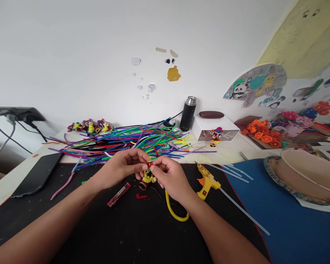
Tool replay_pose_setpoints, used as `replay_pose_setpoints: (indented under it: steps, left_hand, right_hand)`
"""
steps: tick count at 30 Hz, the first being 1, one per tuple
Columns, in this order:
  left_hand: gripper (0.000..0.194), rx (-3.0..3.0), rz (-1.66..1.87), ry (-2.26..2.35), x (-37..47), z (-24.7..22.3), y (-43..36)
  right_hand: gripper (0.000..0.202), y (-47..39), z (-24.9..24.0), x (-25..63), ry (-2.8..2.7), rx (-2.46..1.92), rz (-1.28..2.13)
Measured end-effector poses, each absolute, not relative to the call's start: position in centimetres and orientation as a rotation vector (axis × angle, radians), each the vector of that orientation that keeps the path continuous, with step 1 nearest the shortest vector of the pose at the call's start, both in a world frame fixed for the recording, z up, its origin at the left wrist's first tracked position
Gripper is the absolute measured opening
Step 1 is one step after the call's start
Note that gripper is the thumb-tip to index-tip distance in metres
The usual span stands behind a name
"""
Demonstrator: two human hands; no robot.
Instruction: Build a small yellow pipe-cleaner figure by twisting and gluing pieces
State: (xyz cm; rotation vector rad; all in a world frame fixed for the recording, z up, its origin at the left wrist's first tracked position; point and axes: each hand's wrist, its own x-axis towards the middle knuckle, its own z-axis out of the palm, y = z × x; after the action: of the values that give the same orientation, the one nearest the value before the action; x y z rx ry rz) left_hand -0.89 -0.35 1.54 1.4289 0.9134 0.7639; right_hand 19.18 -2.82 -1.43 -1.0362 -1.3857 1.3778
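In the middle of the frame, the left hand and the right hand meet over the black mat, holding one small figure between them. Thumb and forefinger of each hand are closed on its red upper part, and from where I stand the fingertips hide most of this part. Only the yellow body and the dark lower end come out below; I cannot make out finer details. The other fingers are curled.

Just below lies a small red piece, and at its left a red cutter. Right of centre, the right forearm partly covers a yellow loop beside the glue gun. At the right edge, a large bowl is cut off.
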Motion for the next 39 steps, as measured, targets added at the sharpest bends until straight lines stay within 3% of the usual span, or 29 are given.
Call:
replay_pose_setpoints:
  steps: [9, 20, 39]
  left_hand:
    - [0.024, 1.558, 0.788, 0.915, -0.23, 1.22, -0.82]
    - [0.037, 1.456, 0.688, 0.934, -0.86, 2.03, -0.16]
    - [0.043, 1.393, 0.693, 0.992, -0.69, 2.02, -0.20]
  right_hand:
    - [0.018, -2.89, -1.02, 19.09, -1.319, -1.007, 1.455]
    - [0.022, -2.68, -1.34, 19.07, -1.302, -1.009, 1.505]
    - [0.036, -2.22, -1.53, 19.23, -1.190, -0.971, 1.497]
